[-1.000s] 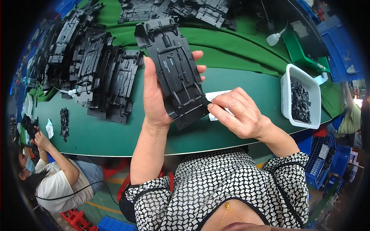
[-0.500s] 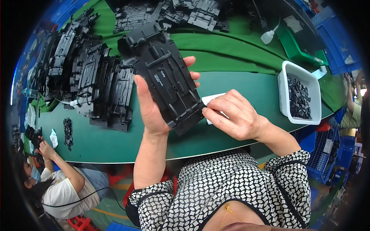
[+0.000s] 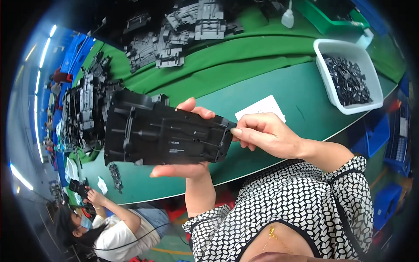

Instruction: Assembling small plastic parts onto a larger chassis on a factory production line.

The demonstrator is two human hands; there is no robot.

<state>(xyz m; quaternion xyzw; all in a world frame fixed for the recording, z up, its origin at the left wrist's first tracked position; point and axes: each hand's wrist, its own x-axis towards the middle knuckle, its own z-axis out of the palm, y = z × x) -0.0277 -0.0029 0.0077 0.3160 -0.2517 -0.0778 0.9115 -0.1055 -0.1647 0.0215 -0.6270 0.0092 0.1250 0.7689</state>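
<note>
Just before the person's patterned blouse (image 3: 288, 196), above the green table (image 3: 218, 98), a long black panel (image 3: 163, 133) is held nearly level, its wider end towards the left. The left hand (image 3: 192, 169) supports it from underneath: the forearm rises from below, the thumb lies straight along the near edge, and two fingers come around the far edge, so the panel is grasped firmly across its width. The right hand (image 3: 271, 136) comes from the right with bent wrist; its thumb and curled fingers pinch the panel's narrow end at the corner. Whether a small piece is also between these fingertips, I cannot tell.

Beyond the right hand, a white sheet (image 3: 264, 108) lies on the table. Farther to the right stands a white tub (image 3: 325, 76), containing many small black pieces (image 3: 349, 81). To the left, more black panels (image 3: 89, 107) are piled together. Behind, over a wrinkled green cloth (image 3: 253, 43), other panels (image 3: 172, 41) lie overlapping, and a white bottle (image 3: 287, 19) is near a green bin (image 3: 323, 19).
</note>
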